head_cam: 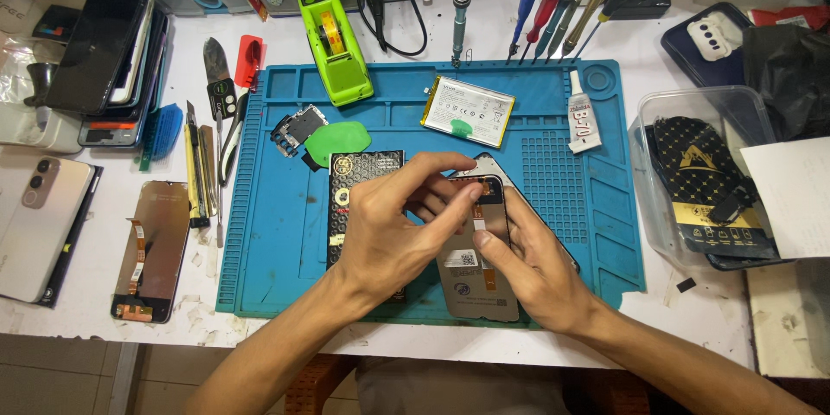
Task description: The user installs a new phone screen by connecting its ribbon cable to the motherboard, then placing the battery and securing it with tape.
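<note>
Cluttered with phone parts and tools, the white workbench (536, 341) carries a blue repair mat (596, 233), which keeps small pieces together. At the mat's near edge, around its middle, lies a phone display panel (471, 281), back upward so its flex strip is reachable. Pressing down, the right hand (536, 272) steadies the panel with its thumb beside the strip, while the left hand (389, 229) arches over, fingertips pinched narrow at the strip. A battery (468, 111) and glue tube (581, 112) wait near the mat's far edge, within reach.
</note>
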